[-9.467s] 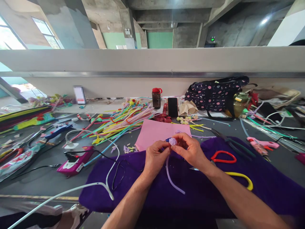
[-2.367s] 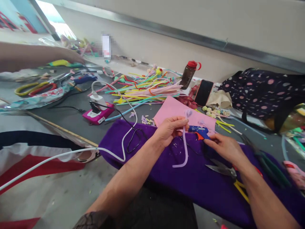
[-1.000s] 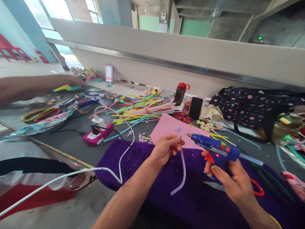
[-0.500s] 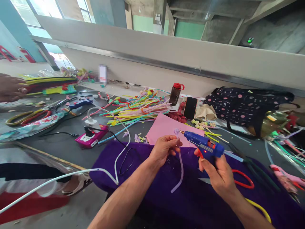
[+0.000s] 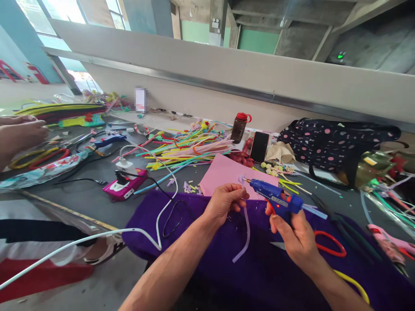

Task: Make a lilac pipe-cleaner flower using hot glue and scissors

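Observation:
Pinched in my left hand (image 5: 225, 203) is a lilac pipe cleaner (image 5: 248, 229), its curled top showing above my fingers and its long tail hanging below in a bend. My right hand (image 5: 295, 233) is wrapped around a blue glue gun (image 5: 272, 192) with a red trigger and a small red light. The nozzle points left and reaches the curled top; whether it touches cannot be told. A clear glue stick (image 5: 314, 211) sticks out of the back. Beneath both hands lie a pink sheet (image 5: 220, 172) and a purple cloth (image 5: 201, 233).
Scissors with red and yellow handles (image 5: 330, 244) lie by my right wrist. Bundled pipe cleaners (image 5: 194, 149), a bottle (image 5: 239, 128), a phone (image 5: 259, 147) and a patterned bag (image 5: 333, 144) stand behind. A magenta power strip (image 5: 126, 185) and white cable (image 5: 158, 229) are left. Another person's hands (image 5: 22, 134) work far left.
My right hand picked up the glue gun from the cloth and brought its nozzle left to the curled lilac top. The other person's hands moved at the far left.

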Demonstrator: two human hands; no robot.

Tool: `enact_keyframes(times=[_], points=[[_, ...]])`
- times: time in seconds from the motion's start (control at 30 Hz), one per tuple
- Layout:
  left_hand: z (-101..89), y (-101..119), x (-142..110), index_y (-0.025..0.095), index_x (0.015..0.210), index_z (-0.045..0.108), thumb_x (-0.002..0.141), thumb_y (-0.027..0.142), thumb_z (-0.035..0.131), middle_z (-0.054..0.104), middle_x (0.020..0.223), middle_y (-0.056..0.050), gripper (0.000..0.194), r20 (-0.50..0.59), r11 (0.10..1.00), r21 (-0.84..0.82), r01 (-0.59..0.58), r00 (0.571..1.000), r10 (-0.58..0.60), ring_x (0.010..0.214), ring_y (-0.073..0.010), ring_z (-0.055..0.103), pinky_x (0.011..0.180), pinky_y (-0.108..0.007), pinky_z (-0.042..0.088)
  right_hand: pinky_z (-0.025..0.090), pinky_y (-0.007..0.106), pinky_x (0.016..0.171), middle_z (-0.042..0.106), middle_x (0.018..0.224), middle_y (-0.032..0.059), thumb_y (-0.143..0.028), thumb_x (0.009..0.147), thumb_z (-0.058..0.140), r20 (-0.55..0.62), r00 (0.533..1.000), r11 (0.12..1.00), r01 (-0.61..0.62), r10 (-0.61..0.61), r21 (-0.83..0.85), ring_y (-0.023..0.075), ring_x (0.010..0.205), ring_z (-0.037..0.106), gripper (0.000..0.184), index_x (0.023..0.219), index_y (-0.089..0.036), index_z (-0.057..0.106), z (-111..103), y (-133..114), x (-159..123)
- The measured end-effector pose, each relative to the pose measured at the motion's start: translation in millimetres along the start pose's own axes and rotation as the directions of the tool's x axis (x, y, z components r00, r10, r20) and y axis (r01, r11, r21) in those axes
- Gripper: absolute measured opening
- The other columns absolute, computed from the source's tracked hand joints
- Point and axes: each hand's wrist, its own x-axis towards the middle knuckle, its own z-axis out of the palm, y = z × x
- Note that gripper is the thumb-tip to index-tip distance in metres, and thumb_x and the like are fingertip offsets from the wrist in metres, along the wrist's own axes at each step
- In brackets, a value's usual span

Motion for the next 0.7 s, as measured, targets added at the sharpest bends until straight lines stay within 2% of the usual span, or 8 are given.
enact_keyframes(times=[0.2,0.53,0.7], points=[[-0.6,-0.1,0.4,0.011,0.071,0.059,0.066,0.03,0.068,0.064,0.069,-0.005,0.021,0.004,1.0,-0.004,-0.002,1.0,0.002,0.044,-0.0051,0.053,0.035,-0.013,0.035,0.047,0.026,0.058,0.059,0.08,0.0039,-0.031,0.085,0.045,-0.036,0.999,0.999,0.021,-0.02,0.038,0.0125,0.057,0.051,0.021,0.1,-0.018,0.05,3.0,6.2,-0.6],[-1.0,-0.2,0.4,0.011,0.069,0.059,0.065,0.03,0.069,0.064,0.068,-0.006,0.022,0.007,1.0,0.011,-0.004,1.0,0.004,0.043,-0.0057,0.053,0.035,-0.014,0.035,0.046,0.027,0.062,0.059,0.084,0.0042,-0.031,0.085,0.046,-0.007,1.0,1.0,-0.008,0.008,-0.003,0.0141,0.063,0.054,0.022,0.103,-0.019,0.05,1.4,10.1,-0.7],[-1.1,0.3,-0.1,0.011,0.069,0.058,0.067,0.029,0.067,0.064,0.067,-0.004,0.02,0.008,1.0,0.014,-0.008,1.0,0.008,0.042,-0.0049,0.052,0.035,-0.013,0.035,0.046,0.028,0.063,0.059,0.084,0.0039,-0.029,0.086,0.046,0.041,0.999,1.0,-0.031,0.031,-0.007,0.0138,0.063,0.054,0.026,0.11,-0.019,0.046,-1.2,8.4,-1.5]])
